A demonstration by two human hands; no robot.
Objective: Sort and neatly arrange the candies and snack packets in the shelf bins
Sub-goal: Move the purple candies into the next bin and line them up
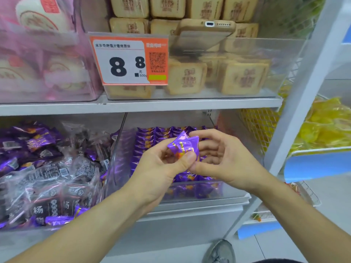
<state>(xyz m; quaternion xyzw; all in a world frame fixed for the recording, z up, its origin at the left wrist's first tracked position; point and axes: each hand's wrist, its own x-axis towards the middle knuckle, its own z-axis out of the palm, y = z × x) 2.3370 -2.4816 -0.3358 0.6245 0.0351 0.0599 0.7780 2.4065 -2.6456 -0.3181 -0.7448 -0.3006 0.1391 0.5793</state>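
- A pink bin (47,76) is seen top left, with round cakes blurred behind its wall.
- Below it, a left bin (57,227) is filled with loose purple and dark packets (47,173), heaped at all angles; this pile appears unsorted.
- A price tag (129,60) is clipped to the upper clear bin (256,59), where tan biscuits (187,77) are stacked; a phone (205,33) is propped on its rim.
- The left hand (161,168) is curled, and one purple packet (185,147) is pinched under its thumb.
- The packet is held above the middle bin (190,192), whose purple packs (152,141) stand in tidy rows, probably so that it can be turned to match them.
- The right hand (218,156) is cupped against the packet's far side, fingers bent round it, apparently to steady it.
- Yellow bags (326,124) are seen on a side rack, far right.
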